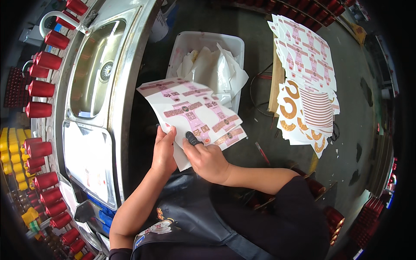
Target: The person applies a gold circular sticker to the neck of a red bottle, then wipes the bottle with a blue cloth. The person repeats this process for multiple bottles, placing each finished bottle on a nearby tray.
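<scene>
A few pink-and-gold printed sheets [180, 119], which look like decal sheets, are held tilted in front of me. My left hand [164, 154] grips their lower left edge, thumb on top and fingers hidden beneath. My right hand [210, 164] is closed at the near edge. Its one finger in a black rubber finger cot [193, 138] presses on the printed face. Beyond the sheets, partly covered by them, stands a white plastic bin [208, 34] with crumpled white and translucent paper [212, 67] inside.
To the left runs a steel counter with a sink [89, 73], a clear tray [89, 167] of white sheets and a row of red bottles [41, 89]. At right, printed sheets [305, 52] lie piled on a wooden stand [277, 82]. A cable [256, 84] loops beside it.
</scene>
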The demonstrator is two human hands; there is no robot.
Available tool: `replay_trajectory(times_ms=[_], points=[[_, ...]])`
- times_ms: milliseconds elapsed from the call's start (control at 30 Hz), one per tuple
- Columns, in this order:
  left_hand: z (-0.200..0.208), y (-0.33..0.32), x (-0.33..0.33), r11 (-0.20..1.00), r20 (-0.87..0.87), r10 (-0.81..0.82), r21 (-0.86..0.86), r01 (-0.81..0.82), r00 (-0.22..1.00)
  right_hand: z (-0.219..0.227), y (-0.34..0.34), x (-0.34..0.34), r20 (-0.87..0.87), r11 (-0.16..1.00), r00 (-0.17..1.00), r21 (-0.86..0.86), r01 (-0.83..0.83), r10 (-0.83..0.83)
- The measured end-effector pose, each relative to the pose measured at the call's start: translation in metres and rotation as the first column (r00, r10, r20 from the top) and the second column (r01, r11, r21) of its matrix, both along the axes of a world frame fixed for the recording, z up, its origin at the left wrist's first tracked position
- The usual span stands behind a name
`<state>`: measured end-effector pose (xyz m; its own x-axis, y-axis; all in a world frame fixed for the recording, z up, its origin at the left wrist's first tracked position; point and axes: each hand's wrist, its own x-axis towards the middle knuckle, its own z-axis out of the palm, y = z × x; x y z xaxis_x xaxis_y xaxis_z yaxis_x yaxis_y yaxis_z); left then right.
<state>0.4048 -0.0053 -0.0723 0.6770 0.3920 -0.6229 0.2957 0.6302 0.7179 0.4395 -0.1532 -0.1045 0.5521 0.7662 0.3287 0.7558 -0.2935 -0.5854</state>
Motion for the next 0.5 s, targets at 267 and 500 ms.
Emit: replay_trajectory(times_ms=[267,500], points=[[-0.014,-0.001,-0.007,0.998,0.015,-0.026,0.051,0.026,1.000,0.009,0.009,-0.014,0.143,0.999,0.990,-0.047,0.001,0.006],[-0.010,0.018,-0.012,0.978,-0.058,-0.167,0.117,0.173,0.984,0.023,-0.014,0.036,-0.432,0.983,0.883,0.094,-0.158,0.183]])
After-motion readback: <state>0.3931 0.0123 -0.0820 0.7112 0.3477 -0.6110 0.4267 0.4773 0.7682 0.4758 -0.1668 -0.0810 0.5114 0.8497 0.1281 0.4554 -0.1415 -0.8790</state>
